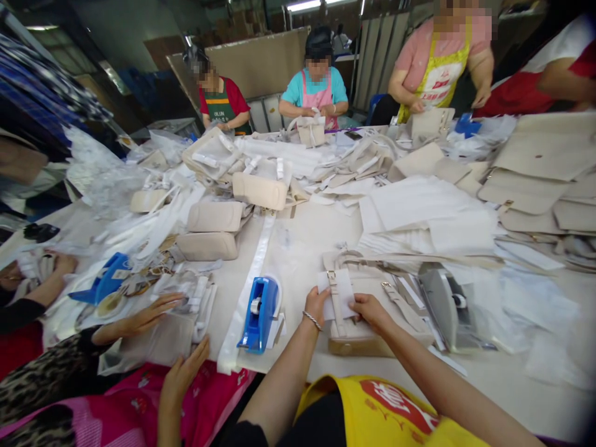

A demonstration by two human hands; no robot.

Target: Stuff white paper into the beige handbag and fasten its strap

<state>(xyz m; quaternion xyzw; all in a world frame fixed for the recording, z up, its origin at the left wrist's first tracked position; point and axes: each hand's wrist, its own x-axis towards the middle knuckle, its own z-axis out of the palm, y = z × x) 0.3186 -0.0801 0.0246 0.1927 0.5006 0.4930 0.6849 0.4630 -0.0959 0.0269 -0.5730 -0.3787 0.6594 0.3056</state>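
A beige handbag (410, 320) with a tan bottom lies on the table in front of me. Across its front run two buckled straps, and a small white sheet of paper (345, 292) sits behind the left strap (336, 304). My left hand (317, 305), with a bracelet at the wrist, is closed on the left edge of the paper. On the opposite edge, my right hand (372, 311) pinches the same paper between thumb and fingers. Some fingertips are hidden behind the sheet.
A blue tape dispenser (261, 313) stands left of my hands, a grey dispenser (447, 310) to the right. Beyond lie white paper sheets (419, 208) and stacked beige bags (209, 230). A co-worker's hands (186, 366) press a wrapped bag at left. Several people work across the table.
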